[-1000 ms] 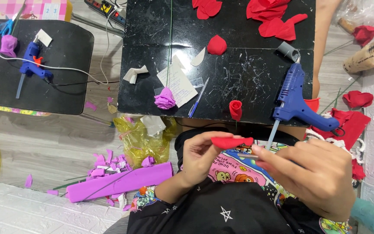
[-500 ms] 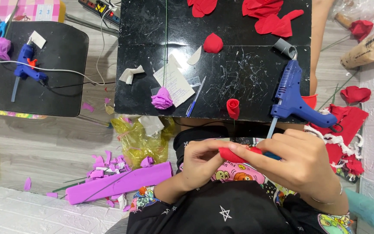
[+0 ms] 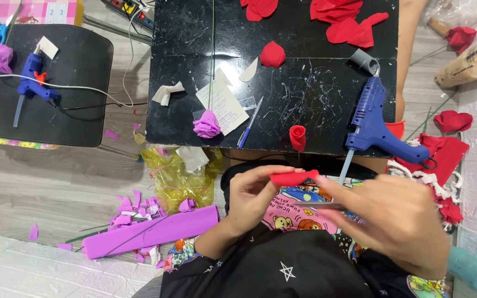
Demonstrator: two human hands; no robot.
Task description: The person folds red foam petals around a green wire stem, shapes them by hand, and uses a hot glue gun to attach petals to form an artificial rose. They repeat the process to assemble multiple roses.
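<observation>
While left hand (image 3: pixel 258 196) pinches red petal (image 3: pixel 292 177) | right hand (image 3: pixel 393 221) grips metal tool (image 3: pixel 321 206)

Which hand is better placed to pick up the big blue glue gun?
Probably the right hand: it lies just below the glue gun at the table's right end. The left hand pinches the red piece and sits farther away.

- The single head view looks almost straight down from the person's head.
- Both hands sit close below, in the lower frame.
- The black table (image 3: pixel 305 94) fills the top, floor (image 3: pixel 56 182) at left.
</observation>
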